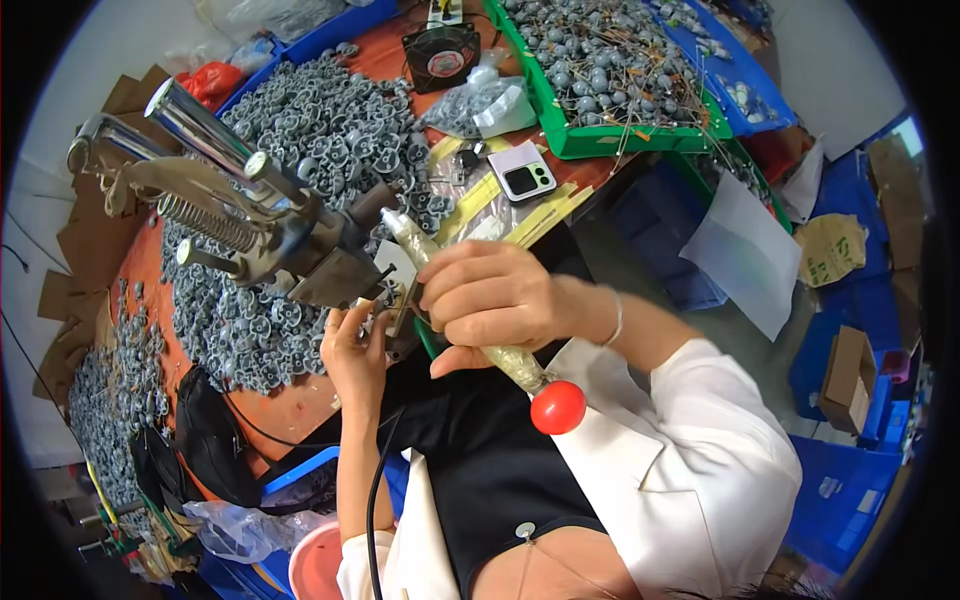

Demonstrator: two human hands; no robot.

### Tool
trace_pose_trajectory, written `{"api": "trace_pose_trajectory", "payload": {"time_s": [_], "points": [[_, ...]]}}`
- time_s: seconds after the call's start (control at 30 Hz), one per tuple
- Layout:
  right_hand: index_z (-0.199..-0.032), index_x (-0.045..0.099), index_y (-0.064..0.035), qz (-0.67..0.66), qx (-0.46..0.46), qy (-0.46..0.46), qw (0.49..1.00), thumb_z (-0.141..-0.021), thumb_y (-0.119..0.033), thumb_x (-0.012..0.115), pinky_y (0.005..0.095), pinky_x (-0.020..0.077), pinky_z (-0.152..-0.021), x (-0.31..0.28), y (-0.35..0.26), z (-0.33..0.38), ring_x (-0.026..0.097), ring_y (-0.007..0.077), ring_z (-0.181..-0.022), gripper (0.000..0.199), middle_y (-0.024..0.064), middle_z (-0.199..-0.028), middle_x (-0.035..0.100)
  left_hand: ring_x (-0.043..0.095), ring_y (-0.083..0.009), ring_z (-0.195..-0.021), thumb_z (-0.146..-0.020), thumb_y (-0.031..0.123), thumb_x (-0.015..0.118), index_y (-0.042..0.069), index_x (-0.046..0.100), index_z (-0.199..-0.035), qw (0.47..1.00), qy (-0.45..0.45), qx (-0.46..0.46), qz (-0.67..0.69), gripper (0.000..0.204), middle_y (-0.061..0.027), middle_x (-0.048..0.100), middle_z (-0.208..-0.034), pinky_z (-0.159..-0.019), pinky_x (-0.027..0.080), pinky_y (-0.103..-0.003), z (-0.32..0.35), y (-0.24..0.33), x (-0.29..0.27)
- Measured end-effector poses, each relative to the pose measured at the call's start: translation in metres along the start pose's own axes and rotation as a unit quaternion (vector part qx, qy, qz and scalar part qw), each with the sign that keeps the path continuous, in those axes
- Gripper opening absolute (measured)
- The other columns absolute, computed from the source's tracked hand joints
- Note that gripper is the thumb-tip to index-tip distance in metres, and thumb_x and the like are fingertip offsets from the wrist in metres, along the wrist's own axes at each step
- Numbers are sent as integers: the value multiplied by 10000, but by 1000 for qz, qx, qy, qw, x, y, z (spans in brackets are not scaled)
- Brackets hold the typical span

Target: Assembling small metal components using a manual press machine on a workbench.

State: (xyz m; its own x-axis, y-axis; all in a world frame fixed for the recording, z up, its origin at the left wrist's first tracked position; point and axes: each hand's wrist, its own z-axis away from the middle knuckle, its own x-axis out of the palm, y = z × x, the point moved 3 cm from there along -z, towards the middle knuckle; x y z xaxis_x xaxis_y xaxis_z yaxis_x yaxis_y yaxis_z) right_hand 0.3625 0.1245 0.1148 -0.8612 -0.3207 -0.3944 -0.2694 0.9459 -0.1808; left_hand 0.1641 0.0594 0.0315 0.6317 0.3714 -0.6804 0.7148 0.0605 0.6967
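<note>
A hand-operated bench press (290,230) with chrome posts and a coil spring stands on the table in front of me. Its lever (515,366), wrapped in yellowish film, slants down to a red ball knob (558,407). My right hand (495,300) is closed round the middle of this lever. Under the press head, my left hand (357,352) has thumb and fingers bent together by the tool. Whatever is between those fingertips is too small or hidden to make out. Small grey plastic parts (330,130) lie heaped behind and left of the press.
A green crate (570,146) of grey balls with thin pins stands at the far right. Near it lie a light flip phone (522,170), a bag of parts (485,105) and a small black fan (442,58). A black bag (215,440) hangs at the table's near left edge.
</note>
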Motion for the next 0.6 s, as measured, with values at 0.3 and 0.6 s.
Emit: {"api": "trace_pose_trajectory", "payload": {"time_s": [0.3, 0.6], "points": [[-837, 618, 9, 460, 460, -22, 759, -924, -101, 510, 353, 513, -590, -186, 242, 22, 611, 236, -603, 177, 117, -703, 609, 462, -95, -441, -865, 65, 578, -38, 681, -781, 956, -170, -80, 225, 169, -31, 532, -532, -428, 323, -237, 35, 42, -28], [-651, 522, 25, 373, 620, 33, 690, -917, -119, 474, 394, 437, -505, -227, 309, 54, 517, 256, -504, 306, 179, -584, 515, 533, -130, -649, -925, 234, 572, -7, 624, -895, 883, 419, -107, 185, 249, -62, 605, -770, -585, 449, -281, -43, -153, -258]]}}
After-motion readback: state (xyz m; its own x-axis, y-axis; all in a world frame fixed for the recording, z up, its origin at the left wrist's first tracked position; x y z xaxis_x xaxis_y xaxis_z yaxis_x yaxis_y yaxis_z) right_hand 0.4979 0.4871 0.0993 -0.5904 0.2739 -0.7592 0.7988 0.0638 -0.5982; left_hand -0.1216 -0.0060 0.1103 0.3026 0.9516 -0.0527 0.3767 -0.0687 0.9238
